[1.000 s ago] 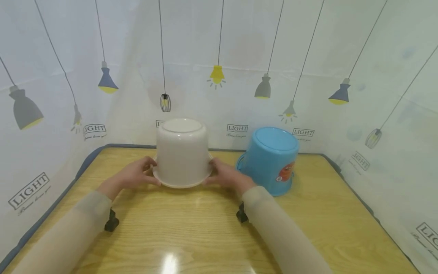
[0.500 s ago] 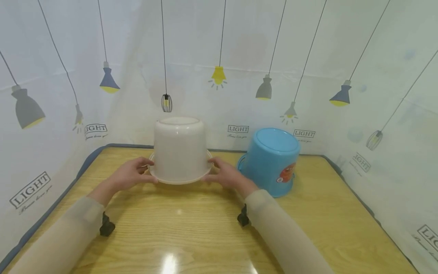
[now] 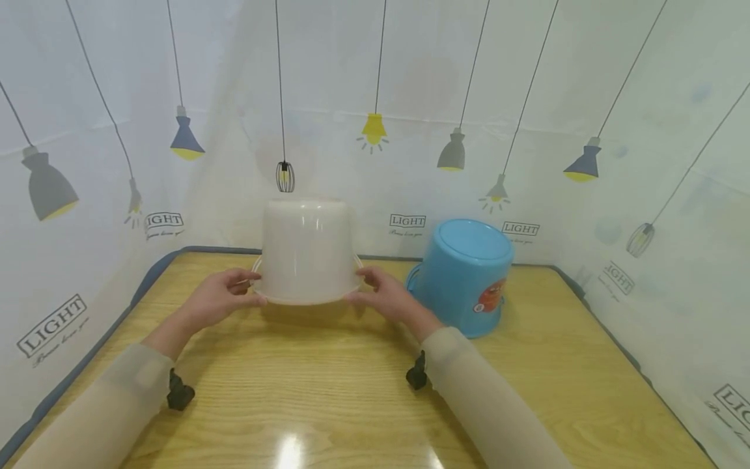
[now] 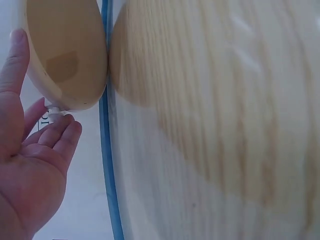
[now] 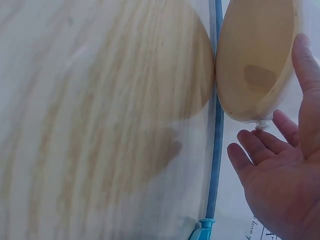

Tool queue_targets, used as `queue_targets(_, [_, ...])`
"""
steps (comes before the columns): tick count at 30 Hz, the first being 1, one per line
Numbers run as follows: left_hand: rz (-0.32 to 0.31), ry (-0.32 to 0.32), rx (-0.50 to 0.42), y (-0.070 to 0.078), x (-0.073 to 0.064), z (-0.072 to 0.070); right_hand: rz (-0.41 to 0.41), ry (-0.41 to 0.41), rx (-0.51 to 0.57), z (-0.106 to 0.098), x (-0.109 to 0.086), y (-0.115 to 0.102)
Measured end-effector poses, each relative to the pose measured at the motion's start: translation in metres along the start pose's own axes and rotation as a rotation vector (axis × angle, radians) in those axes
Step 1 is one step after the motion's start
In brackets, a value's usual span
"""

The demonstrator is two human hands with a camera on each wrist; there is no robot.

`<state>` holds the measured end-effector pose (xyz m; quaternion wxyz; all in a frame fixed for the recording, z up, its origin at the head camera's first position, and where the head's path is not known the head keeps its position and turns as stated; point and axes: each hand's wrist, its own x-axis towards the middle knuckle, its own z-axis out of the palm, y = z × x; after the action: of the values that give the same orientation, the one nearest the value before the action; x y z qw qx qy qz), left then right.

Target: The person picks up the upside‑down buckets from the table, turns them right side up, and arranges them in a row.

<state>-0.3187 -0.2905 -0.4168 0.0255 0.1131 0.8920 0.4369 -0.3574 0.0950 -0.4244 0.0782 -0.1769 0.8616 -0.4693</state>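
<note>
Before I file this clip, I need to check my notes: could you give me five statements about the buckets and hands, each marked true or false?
1. The left hand holds the white bucket. True.
2. The right hand holds the blue bucket. False: it holds the white bucket.
3. The blue bucket is upside down. True.
4. The red label is on the white bucket. False: it is on the blue bucket.
5. The table has a wood-grain top. True.

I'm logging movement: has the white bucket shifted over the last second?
Yes: in the head view, the white bucket has moved up in the picture and slightly left, judged against the blue bucket, which stayed put.
</note>
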Motion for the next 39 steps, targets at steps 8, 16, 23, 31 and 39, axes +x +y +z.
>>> queue_targets(8, [-0.015,0.083,-0.095,0.008,-0.007,-0.001,0.018,0.071,0.141,-0.001,-0.002,-0.007])
queue_targets(16, [-0.026,0.156,-0.187,0.021,-0.012,-0.004,-0.037,0.142,0.31,-0.003,-0.003,-0.008])
queue_targets(23, [0.004,0.213,-0.248,0.029,-0.015,-0.006,-0.088,0.221,0.375,-0.004,-0.003,-0.01])
queue_targets(31, [0.053,0.302,-0.314,0.035,-0.016,-0.008,-0.116,0.268,0.418,-0.006,-0.005,-0.016])
queue_targets(39, [0.055,0.347,-0.295,0.035,-0.015,-0.011,-0.109,0.262,0.445,-0.009,-0.006,-0.021])
